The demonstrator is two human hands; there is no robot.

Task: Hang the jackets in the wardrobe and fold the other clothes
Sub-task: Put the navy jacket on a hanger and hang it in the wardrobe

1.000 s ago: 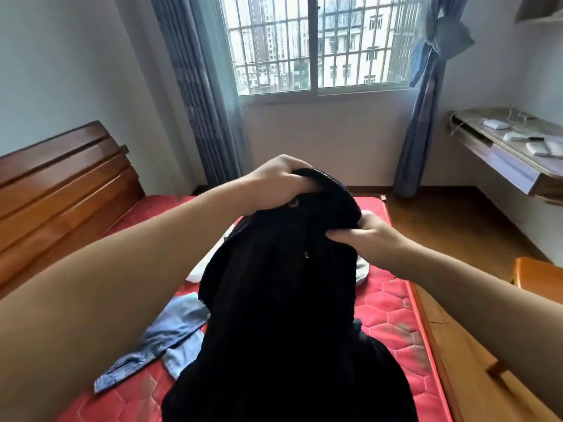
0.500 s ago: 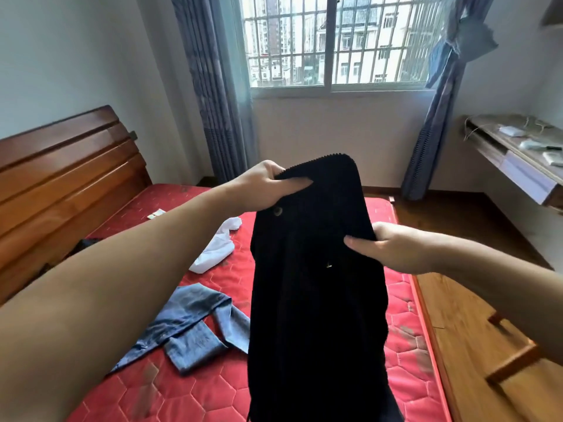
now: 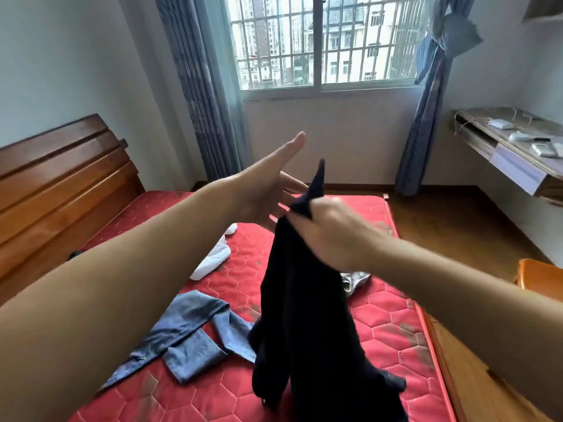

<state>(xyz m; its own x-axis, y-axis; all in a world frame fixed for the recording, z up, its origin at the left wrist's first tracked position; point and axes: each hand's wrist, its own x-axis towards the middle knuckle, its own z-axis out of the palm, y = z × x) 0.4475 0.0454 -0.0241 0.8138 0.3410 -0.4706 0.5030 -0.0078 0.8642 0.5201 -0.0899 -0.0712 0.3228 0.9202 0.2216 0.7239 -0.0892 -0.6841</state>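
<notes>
The left hand (image 3: 268, 190) had let go and hung open, so the dark garment (image 3: 307, 315) dangled above the red mattress (image 3: 396, 324) from the right hand (image 3: 329, 233) alone, bunched; regripping both shoulders would probably square it.

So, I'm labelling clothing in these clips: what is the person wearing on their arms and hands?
Nothing that shows. Both forearms are bare as far as the frame reaches, with no sleeve or cuff in view. The left hand and the right hand have no glove, ring, watch or bracelet that can be seen.
</notes>
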